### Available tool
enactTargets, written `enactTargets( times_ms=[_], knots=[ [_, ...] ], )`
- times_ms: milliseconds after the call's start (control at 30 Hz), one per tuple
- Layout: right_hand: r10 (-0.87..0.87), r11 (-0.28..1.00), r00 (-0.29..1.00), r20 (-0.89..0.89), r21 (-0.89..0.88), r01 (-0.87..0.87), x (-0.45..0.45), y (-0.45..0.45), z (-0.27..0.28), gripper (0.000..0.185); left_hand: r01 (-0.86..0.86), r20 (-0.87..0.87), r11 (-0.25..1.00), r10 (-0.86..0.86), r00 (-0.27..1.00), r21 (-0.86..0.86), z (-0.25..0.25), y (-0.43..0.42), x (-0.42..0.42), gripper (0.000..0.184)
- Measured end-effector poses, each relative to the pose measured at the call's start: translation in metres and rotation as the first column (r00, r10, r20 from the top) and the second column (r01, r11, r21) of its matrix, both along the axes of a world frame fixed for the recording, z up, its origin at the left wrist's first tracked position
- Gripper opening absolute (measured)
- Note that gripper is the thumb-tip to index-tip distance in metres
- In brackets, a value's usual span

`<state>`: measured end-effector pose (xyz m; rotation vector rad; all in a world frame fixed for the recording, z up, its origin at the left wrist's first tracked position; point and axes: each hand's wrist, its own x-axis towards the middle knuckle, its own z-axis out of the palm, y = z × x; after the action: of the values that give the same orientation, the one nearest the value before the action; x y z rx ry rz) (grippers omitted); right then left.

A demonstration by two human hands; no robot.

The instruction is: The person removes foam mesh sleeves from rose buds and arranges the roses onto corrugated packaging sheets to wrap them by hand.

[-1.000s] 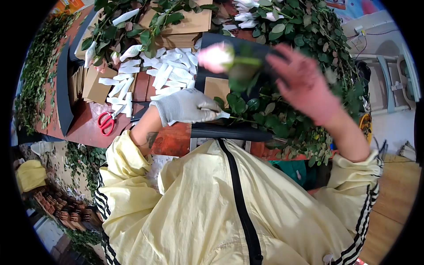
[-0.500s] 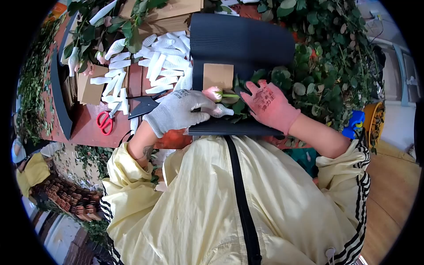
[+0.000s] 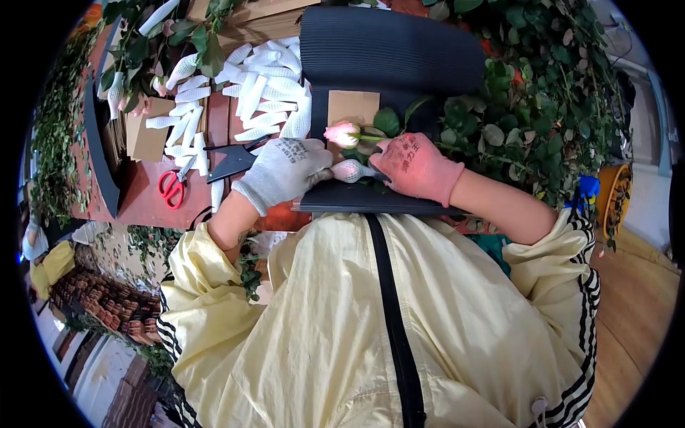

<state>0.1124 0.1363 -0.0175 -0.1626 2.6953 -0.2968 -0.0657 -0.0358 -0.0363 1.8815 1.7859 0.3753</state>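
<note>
Head: blurred print on right hand

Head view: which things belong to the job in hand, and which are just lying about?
Likely part of the job: unsleeved pink rose, net-sleeved rose, black ridged sheet, cardboard piece, white mesh sleeves.

Seemingly just lying about: red-handled scissors, yellow bucket.

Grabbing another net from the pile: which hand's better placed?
Left, probably. The left hand lies close to the net pile; the right hand is farther off, by the bare rose.
</note>
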Motion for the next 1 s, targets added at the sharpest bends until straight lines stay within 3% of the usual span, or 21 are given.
enactTargets(
  times_ms=[133,267,333,467,533,600,833,1000],
  knots=[
    [0.005,0.999,0.994,-0.113,-0.034,-0.009,0.004,0.002,-0.009,0.027,0.07,0.073,0.995,-0.075,0.995,0.067,0.005,0.001,-0.007,0.018],
    [-0.02,1.0,1.0,-0.015,-0.007,0.02,0.0,0.001,-0.006,0.027,0.094,0.066,0.995,-0.093,0.994,-0.019,0.002,0.005,-0.019,0.024],
    [-0.039,0.999,0.999,-0.003,-0.002,0.039,-0.001,0.002,-0.006,0.027,-0.037,0.05,0.999,0.036,0.998,0.017,0.007,0.003,-0.018,0.024],
    [-0.062,0.998,0.998,0.025,0.002,0.062,-0.002,0.002,-0.003,0.027,0.062,0.038,0.986,-0.057,0.998,-0.154,0.027,0.01,-0.008,0.026],
    [-0.071,0.997,0.997,0.02,0.004,0.071,0.0,0.003,-0.006,0.026,0.065,0.013,0.989,-0.064,0.998,-0.134,0.024,0.013,-0.006,0.027],
    [-0.068,0.997,0.99,-0.121,-0.039,0.064,0.003,0.003,-0.012,0.027,0.1,-0.055,0.988,-0.107,0.993,-0.114,0.017,0.014,-0.003,0.026],
    [-0.027,0.999,1.0,0.001,0.02,0.027,0.002,0.003,-0.007,0.03,0.195,0.115,0.98,-0.197,0.974,0.026,0.001,0.008,-0.01,0.017],
    [-0.05,0.999,0.999,0.003,-0.015,0.05,0.004,0.003,-0.011,0.028,0.174,0.183,0.983,-0.162,0.97,-0.05,0.005,0.003,-0.022,0.022]
  ],
)
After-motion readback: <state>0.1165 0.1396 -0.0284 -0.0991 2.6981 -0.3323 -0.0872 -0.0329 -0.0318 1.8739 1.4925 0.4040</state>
